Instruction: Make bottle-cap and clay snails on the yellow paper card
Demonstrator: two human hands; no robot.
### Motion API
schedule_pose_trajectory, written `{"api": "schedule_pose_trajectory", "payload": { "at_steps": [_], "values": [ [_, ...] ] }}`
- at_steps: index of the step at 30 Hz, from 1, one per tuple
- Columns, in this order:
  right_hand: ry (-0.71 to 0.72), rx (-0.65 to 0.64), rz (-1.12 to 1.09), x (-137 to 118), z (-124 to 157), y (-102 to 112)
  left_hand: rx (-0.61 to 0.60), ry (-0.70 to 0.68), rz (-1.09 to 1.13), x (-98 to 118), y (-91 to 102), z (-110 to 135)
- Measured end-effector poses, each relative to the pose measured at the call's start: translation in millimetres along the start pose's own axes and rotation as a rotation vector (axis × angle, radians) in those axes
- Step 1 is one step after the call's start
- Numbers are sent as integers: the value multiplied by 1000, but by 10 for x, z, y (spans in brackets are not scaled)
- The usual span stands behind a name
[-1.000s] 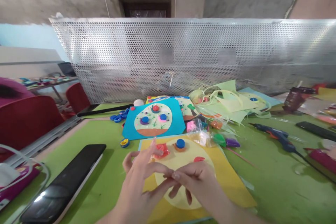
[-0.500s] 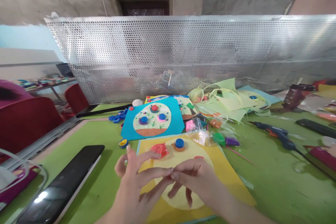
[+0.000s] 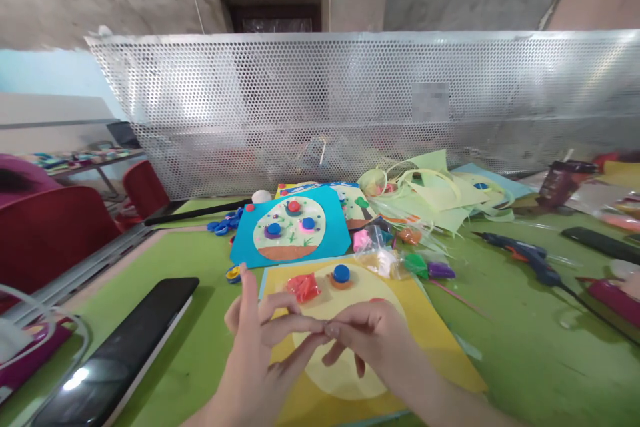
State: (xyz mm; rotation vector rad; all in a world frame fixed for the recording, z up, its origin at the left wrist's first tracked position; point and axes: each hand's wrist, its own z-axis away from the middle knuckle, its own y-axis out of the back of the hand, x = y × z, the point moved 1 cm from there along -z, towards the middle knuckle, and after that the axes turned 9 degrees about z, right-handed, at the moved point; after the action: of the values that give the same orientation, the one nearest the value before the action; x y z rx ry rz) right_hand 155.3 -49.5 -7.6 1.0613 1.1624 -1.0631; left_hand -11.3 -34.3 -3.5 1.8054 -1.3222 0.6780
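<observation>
Over a yellow sheet (image 3: 440, 353) with a pale yellow circle (image 3: 350, 373) on it, my left hand (image 3: 265, 340) and my right hand (image 3: 380, 340) meet at their fingertips. Both pinch at the same spot; whatever lies between the tips is too small and covered to make out. Just beyond the left fingers is a red clay lump in clear wrapping (image 3: 304, 287). A blue bottle cap (image 3: 341, 273) with brownish-orange clay at its base sits on the circle's upper part. Behind the right hand, a small red piece (image 3: 379, 300) shows partly.
Behind lies a blue card (image 3: 240, 240) with a decorated circle. Bagged clay (image 3: 385, 260) and green paper scraps (image 3: 440, 190) lie to its right. A glue gun (image 3: 530, 257) rests at right, a black phone-like slab (image 3: 125, 340) at left. A perforated metal screen (image 3: 350, 107) stands at the back.
The left index finger has drawn back and curled away from the red clay lump. Both hands stay pinched together at nearly the same place.
</observation>
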Motion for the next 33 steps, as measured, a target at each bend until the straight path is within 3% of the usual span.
{"api": "schedule_pose_trajectory", "payload": {
  "at_steps": [6, 9, 16, 24, 33],
  "values": [
    [19, 52, -62, -61, -75, 144, -133, 362, 414, -69, 8, -240],
    [1, 6, -61, -40, -104, 158, -161, 419, 480, -121, 3, -267],
    [32, -49, -70, -20, -83, 125, -206, 238, 397, -141, -14, -220],
    [-2, -174, -60, 17, -63, 89, -240, 220, 219, -117, -11, -268],
    [33, -203, 62, 67, -57, 65, -279, 175, 108, -163, -11, -263]
  ]
}}
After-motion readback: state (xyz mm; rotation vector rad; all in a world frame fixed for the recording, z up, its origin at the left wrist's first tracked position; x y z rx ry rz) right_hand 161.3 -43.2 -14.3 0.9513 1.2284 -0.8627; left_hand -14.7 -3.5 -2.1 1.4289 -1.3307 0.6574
